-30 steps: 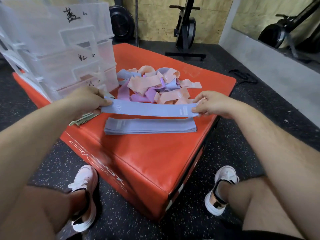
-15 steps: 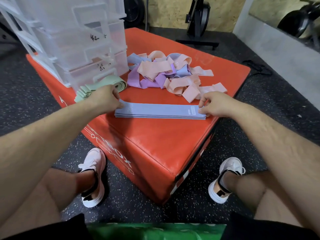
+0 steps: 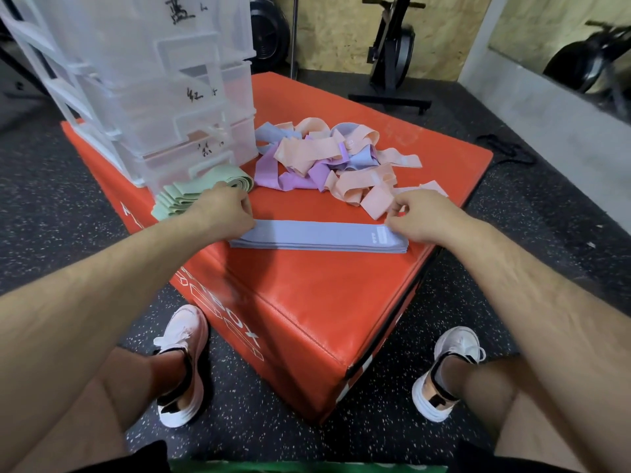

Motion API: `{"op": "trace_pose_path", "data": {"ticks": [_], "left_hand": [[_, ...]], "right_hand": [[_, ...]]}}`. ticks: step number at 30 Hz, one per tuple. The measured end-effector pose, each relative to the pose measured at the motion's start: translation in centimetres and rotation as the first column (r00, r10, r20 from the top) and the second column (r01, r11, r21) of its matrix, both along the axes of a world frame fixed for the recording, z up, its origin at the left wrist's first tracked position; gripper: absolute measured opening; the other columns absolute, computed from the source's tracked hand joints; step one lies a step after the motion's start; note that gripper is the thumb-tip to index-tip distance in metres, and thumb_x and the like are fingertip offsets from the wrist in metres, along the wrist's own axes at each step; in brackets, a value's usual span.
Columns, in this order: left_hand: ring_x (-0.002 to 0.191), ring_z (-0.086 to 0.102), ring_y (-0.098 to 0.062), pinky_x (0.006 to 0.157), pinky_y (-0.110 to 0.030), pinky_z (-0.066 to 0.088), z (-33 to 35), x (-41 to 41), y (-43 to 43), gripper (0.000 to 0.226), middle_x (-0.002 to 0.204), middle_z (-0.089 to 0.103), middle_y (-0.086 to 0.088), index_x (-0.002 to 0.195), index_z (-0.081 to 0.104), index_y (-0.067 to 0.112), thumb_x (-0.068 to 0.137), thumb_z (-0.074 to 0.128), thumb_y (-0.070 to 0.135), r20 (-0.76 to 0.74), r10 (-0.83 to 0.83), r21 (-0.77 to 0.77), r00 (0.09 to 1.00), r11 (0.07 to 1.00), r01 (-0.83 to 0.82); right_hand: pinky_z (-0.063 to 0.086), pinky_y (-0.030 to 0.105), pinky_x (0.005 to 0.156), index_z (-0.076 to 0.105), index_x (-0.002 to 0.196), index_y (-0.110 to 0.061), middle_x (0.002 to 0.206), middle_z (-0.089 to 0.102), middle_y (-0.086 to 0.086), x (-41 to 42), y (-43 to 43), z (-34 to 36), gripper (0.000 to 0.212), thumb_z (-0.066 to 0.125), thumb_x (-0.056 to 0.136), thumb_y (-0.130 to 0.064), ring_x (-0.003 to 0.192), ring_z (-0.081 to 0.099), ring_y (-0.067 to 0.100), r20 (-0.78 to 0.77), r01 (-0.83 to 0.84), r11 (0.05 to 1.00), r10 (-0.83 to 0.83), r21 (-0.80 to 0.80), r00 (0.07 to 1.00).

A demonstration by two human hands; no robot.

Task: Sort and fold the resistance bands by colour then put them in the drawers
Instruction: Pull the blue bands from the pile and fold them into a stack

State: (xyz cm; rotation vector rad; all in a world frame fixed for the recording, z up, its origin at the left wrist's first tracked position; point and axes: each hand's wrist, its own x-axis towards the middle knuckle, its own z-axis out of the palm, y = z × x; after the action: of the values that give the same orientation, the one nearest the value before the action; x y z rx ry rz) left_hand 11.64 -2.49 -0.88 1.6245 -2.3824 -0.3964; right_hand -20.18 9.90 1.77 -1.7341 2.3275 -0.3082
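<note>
At the upper left of the frame your clear plastic drawers [image 3: 164, 97] stand on the back left part of the red box [image 3: 307, 295], each front marked with dark handwriting. Just in front of the lowest drawer, left of centre, lies a stack of green bands [image 3: 191, 196], flat and folded over at its right end.

Your left hand [image 3: 222, 213] rests at the left end of the blue bands [image 3: 317, 235], fingers curled and pinched down on the top band, touching the green stack behind it. The blue bands lie in a neat flat stack across the middle of the frame, near the front corner of the box, the long sides running left to right, with a small pale label near the right end.

Above the stack, in the centre of the frame, a loose heap of mixed bands [image 3: 338, 162] in peach, purple and blue sits tangled on the box.

Your right hand [image 3: 423, 216] presses on the right end of the blue stack, thumb and fingers closed in a pinch on the top band, beside a peach strip from the heap.
</note>
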Motion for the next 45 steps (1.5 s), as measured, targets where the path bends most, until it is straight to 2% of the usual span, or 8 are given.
{"op": "trace_pose_path", "data": {"ticks": [7,10,14,28,33,37,41,45], "left_hand": [[0.085,0.062,-0.024,0.074,-0.030,0.049,0.8,-5.6,-1.3,0.007,0.090,0.064,-0.001,0.077,0.059,0.025,0.076,0.066,0.022,-0.055,-0.120,-0.065,0.991,0.991,0.117],[0.094,0.060,-0.022,0.083,-0.030,0.049,0.6,-7.9,-2.3,0.013,0.103,0.059,0.001,0.091,0.060,0.026,0.079,0.064,0.023,-0.094,-0.142,-0.040,0.985,0.990,0.139],[0.107,0.059,-0.024,0.094,-0.036,0.049,0.5,-10.7,-3.6,0.030,0.116,0.061,-0.003,0.113,0.066,0.022,0.083,0.063,0.023,-0.180,-0.148,-0.071,0.972,0.988,0.137],[0.114,0.051,-0.026,0.093,-0.041,0.046,0.3,-13.8,-5.6,0.031,0.120,0.057,-0.002,0.118,0.062,0.028,0.092,0.046,0.030,-0.175,-0.178,-0.073,0.968,0.983,0.168],[0.104,0.054,-0.022,0.090,-0.036,0.046,1.0,-13.0,-4.8,0.023,0.109,0.059,0.001,0.105,0.065,0.027,0.091,0.046,0.029,-0.182,-0.164,-0.103,0.970,0.984,0.147],[0.098,0.058,-0.020,0.087,-0.034,0.049,2.2,-12.1,-4.2,0.021,0.109,0.063,0.003,0.108,0.064,0.021,0.090,0.053,0.024,-0.316,-0.160,-0.091,0.935,0.986,0.137],[0.101,0.061,-0.013,0.087,-0.028,0.049,3.9,-11.4,-3.1,0.030,0.118,0.063,0.007,0.121,0.060,0.027,0.092,0.061,0.033,-0.511,-0.092,-0.010,0.855,0.995,0.101],[0.106,0.060,-0.006,0.090,-0.029,0.051,5.6,-10.8,-1.9,0.041,0.120,0.060,0.017,0.125,0.057,0.034,0.087,0.069,0.044,-0.698,-0.086,0.027,0.711,0.989,0.146]], "right_hand": [[0.040,0.030,0.060,0.066,0.083,-0.026,0.082,0.062,-0.010,2.8,-3.8,0.5,0.011,0.058,0.089,-0.027,0.085,0.062,0.020,0.027,-0.063,0.987,0.068,-0.147,0.997],[0.047,0.038,0.089,0.071,0.103,-0.027,0.108,0.064,-0.004,3.4,-6.0,0.1,0.021,0.054,0.091,-0.024,0.107,0.058,0.025,0.011,-0.035,0.976,0.038,-0.213,0.999],[0.026,0.039,0.114,0.068,0.118,-0.032,0.140,0.051,0.004,3.2,-9.8,-1.3,0.030,0.054,0.092,-0.029,0.138,0.035,0.028,-0.059,0.041,0.963,-0.058,-0.265,0.997],[0.026,0.036,0.112,0.069,0.119,-0.031,0.136,0.056,0.002,1.7,-14.4,-2.1,0.033,0.050,0.093,-0.037,0.132,0.041,0.030,0.072,0.259,0.963,-0.253,-0.079,0.965],[0.033,0.035,0.114,0.068,0.125,-0.028,0.135,0.063,-0.002,2.1,-13.7,-0.6,0.037,0.049,0.095,-0.020,0.131,0.052,0.024,0.219,0.202,0.938,-0.142,-0.283,0.965],[0.048,0.006,0.065,0.070,0.123,-0.018,0.121,0.064,-0.008,2.6,-12.4,3.9,0.031,0.049,0.100,-0.011,0.106,0.064,0.009,0.757,0.366,0.863,0.028,-0.348,0.653],[0.052,0.025,0.098,0.073,0.118,-0.021,0.123,0.071,-0.001,2.4,-11.1,7.2,0.030,0.056,0.097,-0.008,0.118,0.065,0.021,0.864,0.413,0.802,0.237,-0.432,0.443],[0.055,0.032,0.096,0.069,0.121,-0.012,0.119,0.070,0.011,3.0,-9.0,9.9,0.028,0.051,0.101,-0.005,0.107,0.068,0.025,0.865,0.344,0.797,0.420,-0.496,0.274]]}}
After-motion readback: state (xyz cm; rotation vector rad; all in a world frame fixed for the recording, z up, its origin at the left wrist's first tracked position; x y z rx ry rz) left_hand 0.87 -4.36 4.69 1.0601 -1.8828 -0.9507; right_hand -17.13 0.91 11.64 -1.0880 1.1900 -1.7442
